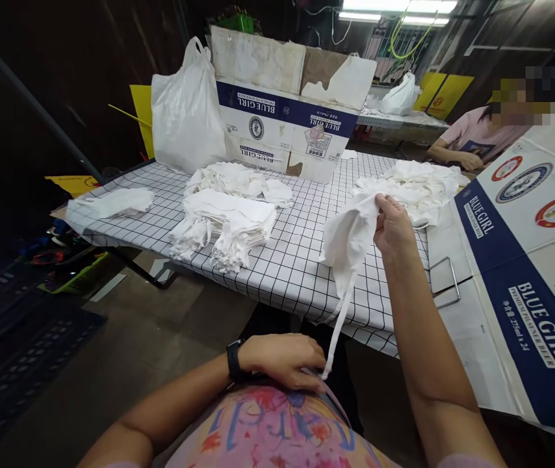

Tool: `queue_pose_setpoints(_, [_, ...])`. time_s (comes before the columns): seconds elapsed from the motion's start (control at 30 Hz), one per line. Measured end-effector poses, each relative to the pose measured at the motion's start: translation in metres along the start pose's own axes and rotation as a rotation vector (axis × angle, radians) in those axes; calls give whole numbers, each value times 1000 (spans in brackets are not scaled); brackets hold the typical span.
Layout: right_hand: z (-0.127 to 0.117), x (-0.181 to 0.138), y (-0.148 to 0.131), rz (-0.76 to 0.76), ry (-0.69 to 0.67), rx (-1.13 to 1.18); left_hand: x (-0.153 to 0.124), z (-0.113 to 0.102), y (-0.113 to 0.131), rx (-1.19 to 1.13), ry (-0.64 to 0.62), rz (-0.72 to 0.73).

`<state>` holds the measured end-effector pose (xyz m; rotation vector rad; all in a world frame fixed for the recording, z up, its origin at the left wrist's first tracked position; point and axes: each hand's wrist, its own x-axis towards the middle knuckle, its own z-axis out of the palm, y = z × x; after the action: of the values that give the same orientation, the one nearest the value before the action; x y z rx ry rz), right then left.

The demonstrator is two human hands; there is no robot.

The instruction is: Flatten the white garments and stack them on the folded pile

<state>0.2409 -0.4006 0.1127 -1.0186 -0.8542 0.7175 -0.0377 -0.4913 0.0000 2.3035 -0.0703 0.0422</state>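
Observation:
My right hand [392, 221] is raised over the table's near side, pinching the upper edge of a limp white cloth piece [348, 237]. From its lower end a narrow white strap [338, 331] slants down toward my lap. There my left hand [282, 357], with a black watch at the wrist, has its fingers curled at the strap's end and seems to grip it; the fingertips are partly hidden. Left of the held cloth lies a neat stack of white cloth pieces [231, 218], straps bunched at its front. A loose white heap [411, 185] lies behind my right hand.
A grid-patterned cloth covers the table [301, 227]. A cardboard box [282, 123] and a full white plastic bag [184, 110] stand at the back. Another printed box [526, 260] borders the right side. A flat plastic bag [112, 203] lies left. A co-worker [482, 140] sits beyond.

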Motion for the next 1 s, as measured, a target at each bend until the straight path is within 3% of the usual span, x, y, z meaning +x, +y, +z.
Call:
queue_pose_setpoints(0.07, [2, -4, -6, 58, -63, -12, -5, -16, 1, 12, -8, -2])
queue_pose_setpoints(0.13, [5, -12, -15, 122, -152, -32, -8, -44, 6, 31, 127, -97])
queue_pose_setpoints(0.17, [6, -16, -21, 149, -204, -47, -8, -61, 10, 25, 234, -139])
queue_pose_setpoints(0.27, [13, -28, -39, 187, -364, -101, 0, -117, 23, -57, 834, -193])
queue_pose_setpoints(0.33, [19, -35, -50, 193, -472, -140, 10, -149, 28, -106, 1018, -113])
queue_pose_setpoints(0.4, [25, -40, -60, 199, -583, -186, 21, -172, 28, -262, 960, -15])
queue_pose_setpoints(0.47, [29, -45, -68, 198, -687, -234, 32, -184, 24, -476, 788, 41])
queue_pose_setpoints(0.6, [28, -51, -80, 168, -791, -310, 44, -187, 19, -771, 532, 78])
queue_pose_setpoints(0.87, [13, -58, -89, 103, -829, -407, 27, -175, 24, -754, 446, 65])
queue_pose_setpoints(1.0, [1, -61, -97, 83, -790, -484, 5, -176, 22, -653, 511, 19])
